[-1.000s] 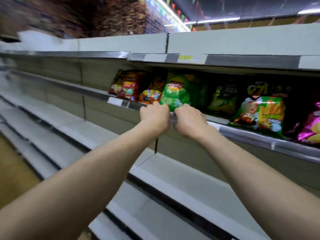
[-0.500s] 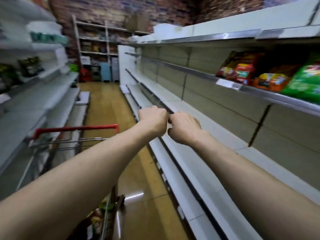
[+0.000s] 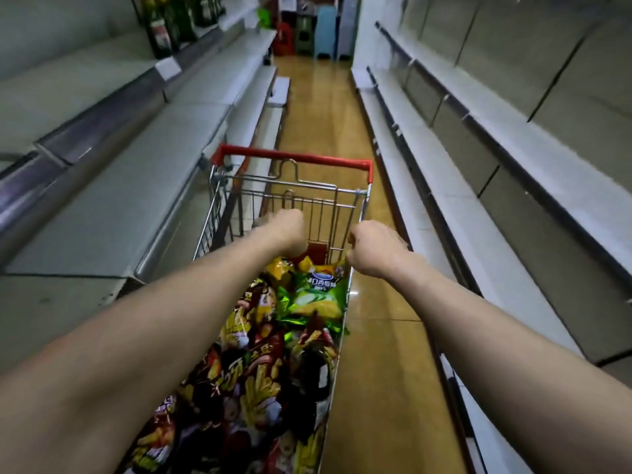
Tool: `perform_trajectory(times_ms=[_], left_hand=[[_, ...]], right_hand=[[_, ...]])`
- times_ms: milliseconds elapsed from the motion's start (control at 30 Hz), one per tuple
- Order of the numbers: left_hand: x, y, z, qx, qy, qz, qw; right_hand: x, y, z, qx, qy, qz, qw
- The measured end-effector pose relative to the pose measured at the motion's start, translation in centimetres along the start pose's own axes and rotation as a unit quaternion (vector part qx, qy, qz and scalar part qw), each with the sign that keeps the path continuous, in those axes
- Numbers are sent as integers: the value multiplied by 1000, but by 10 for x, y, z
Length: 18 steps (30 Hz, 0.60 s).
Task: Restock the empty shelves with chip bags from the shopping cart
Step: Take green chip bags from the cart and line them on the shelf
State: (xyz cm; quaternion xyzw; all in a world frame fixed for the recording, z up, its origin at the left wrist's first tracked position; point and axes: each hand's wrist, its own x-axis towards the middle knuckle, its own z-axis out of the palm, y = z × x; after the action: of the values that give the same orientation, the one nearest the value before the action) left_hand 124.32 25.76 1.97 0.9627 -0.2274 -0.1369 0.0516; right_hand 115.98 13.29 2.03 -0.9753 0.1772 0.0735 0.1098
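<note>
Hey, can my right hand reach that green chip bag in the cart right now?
Probably yes. The right hand hovers close to the green chip bag, which lies on top of the pile in the open-topped cart, nothing covering it.

Floor [image 3: 325, 107]: glossy yellow-brown tiles running the length of the aisle, with a pale streak of reflected light down the middle.

Dark bottles [image 3: 171, 22]: a group standing upright at upper left, light labels on their fronts, print unreadable.

White label card [image 3: 167, 67]: just below the bottles, tilted outward.

Low white block [image 3: 281, 92]: on the floor at the left edge of the aisle.

Far end of the aisle, blurred: red stool [image 3: 284, 37], dark green stool [image 3: 302, 35] beside it, pale blue piece [image 3: 325, 35] further right, bright green item [image 3: 263, 17] above left.
</note>
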Motion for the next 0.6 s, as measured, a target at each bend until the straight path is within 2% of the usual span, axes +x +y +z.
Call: perform_trajectory(times_ms=[233,433,600], left_hand=[[67,-51,80,-65,-88,-47,993],[113,-62,143,-92,-149,-69,982],[137,-52,180,-207,-250,-122,938]], right_hand=[[68,-16,80,4,-74,10,997],[107,-9,154,0,-159,14,987],[119,-2,197,7,-235,12,972]])
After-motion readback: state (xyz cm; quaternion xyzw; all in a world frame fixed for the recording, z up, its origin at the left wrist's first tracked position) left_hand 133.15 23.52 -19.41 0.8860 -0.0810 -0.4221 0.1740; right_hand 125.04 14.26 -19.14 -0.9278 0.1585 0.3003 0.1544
